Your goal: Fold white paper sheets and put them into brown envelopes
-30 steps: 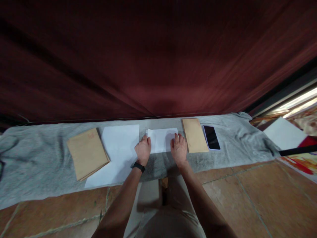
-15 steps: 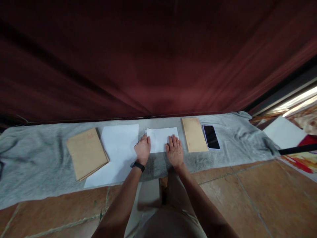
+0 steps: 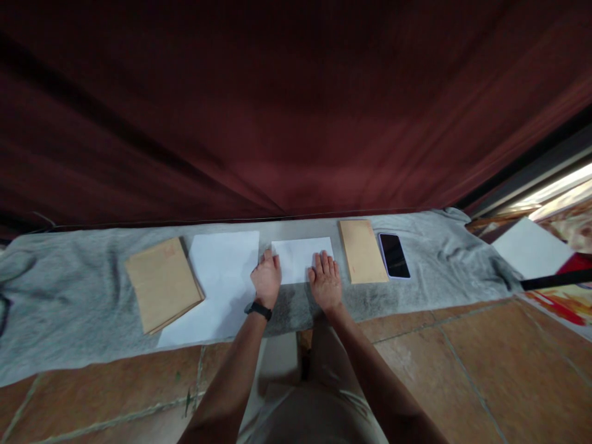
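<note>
A folded white sheet of paper [image 3: 296, 256] lies flat in front of me on the grey cloth. My left hand [image 3: 267, 277], wearing a dark wristband, is closed at the sheet's left edge, its fingers curled against that edge. Palm down, my right hand [image 3: 326, 280] rests on the sheet's lower right part with the fingers stretched out. Larger white sheets [image 3: 224, 265] lie to the left, partly under a stack of brown envelopes [image 3: 161, 283]. Right of the folded sheet is another brown envelope [image 3: 363, 251], apart from my right hand.
A phone [image 3: 394, 256] with a dark screen lies right of the brown envelope. The grey cloth [image 3: 444, 265] covers a narrow surface against a dark red curtain [image 3: 287, 123]. Brown floor tiles [image 3: 444, 364] show in front. A white board or sheet [image 3: 531, 246] is at far right.
The folded sheet's left end, slightly raised before, now lies flatter and its outline is straighter. Both hands stay in almost the same place.
</note>
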### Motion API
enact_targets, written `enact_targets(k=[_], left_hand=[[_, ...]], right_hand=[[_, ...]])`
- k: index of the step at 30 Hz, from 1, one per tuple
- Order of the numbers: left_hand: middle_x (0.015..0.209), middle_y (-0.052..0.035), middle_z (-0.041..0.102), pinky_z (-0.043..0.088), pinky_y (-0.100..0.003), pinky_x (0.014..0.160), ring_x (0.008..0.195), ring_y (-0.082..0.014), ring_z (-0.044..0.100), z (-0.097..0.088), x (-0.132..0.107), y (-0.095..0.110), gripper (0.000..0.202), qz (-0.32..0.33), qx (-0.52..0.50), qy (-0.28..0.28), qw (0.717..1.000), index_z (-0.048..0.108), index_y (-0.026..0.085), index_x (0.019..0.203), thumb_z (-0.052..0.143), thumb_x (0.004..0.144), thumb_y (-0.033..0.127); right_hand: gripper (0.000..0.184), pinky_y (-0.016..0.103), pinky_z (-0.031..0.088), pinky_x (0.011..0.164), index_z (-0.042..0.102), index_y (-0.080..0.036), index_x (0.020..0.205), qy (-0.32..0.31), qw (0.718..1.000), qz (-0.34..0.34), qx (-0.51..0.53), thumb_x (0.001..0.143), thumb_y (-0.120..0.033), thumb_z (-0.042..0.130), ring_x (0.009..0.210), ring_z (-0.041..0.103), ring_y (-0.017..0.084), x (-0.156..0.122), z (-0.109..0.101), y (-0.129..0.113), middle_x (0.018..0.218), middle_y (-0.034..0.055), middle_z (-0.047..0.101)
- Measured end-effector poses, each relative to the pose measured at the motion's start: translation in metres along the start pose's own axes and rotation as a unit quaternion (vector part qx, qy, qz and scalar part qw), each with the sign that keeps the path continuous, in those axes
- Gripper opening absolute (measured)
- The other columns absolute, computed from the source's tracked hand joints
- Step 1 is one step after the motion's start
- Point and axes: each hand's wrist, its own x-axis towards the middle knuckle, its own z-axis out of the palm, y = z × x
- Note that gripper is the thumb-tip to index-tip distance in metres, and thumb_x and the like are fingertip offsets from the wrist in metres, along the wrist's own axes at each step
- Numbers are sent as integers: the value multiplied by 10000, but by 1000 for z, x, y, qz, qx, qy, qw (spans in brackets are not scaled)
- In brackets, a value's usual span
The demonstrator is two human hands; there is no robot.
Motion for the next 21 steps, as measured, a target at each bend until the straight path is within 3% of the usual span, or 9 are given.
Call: enact_targets(k=[5,9,14,21], left_hand=[[1328,-172,618,463,-419,1050,1233,-280,593,8,-24,5,404,146,-33,80,986,537,144,1365,336,1024,224],[1554,-124,465,371,-446,1191,1463,-245,392,26,-46,23,444,276,-101,51,954,490,171,1444,333,1047,289],[1617,-147,378,273,-477,1251,1529,-261,283,38,-52,24,541,272,-72,16,960,427,121,1513,353,1043,379],[1648,-109,322,227,-479,1266,1551,-254,220,37,-50,9,539,262,-41,18,964,385,153,1548,328,1039,321]], right_hand=[[545,525,286,1191,385,-115,1553,0,1000,-1,3,1056,-339,368,1500,321,304,-1,0,0,1613,194,351],[545,511,266,1201,386,-107,1551,-16,1000,-8,-5,1047,-316,381,1512,293,305,-1,-3,1,1624,194,332],[543,507,266,1199,383,-111,1552,-29,1000,-6,-11,1040,-292,388,1512,293,298,0,-5,-1,1623,194,333],[516,508,280,1193,428,-113,1524,-24,1000,9,-2,1052,-316,372,1495,331,297,3,-9,-2,1605,186,376]])
